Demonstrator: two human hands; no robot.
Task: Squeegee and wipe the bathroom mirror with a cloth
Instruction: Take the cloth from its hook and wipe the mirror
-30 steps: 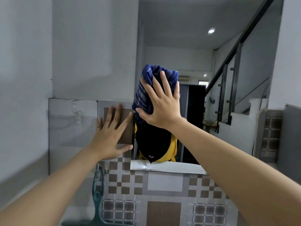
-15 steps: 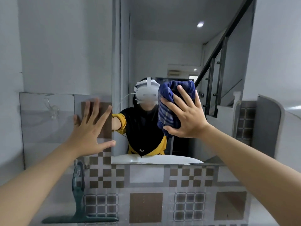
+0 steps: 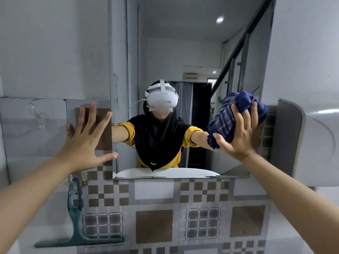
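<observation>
Cloth [image 3: 236, 117] shifted right to mirror [image 3: 192, 52] edge under right hand [image 3: 238, 136].

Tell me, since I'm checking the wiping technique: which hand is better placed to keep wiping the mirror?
The right hand. It presses the bunched blue cloth against the mirror near its right edge. The left hand is empty, spread flat on the tiled wall beside the mirror's left edge, bracing.
</observation>
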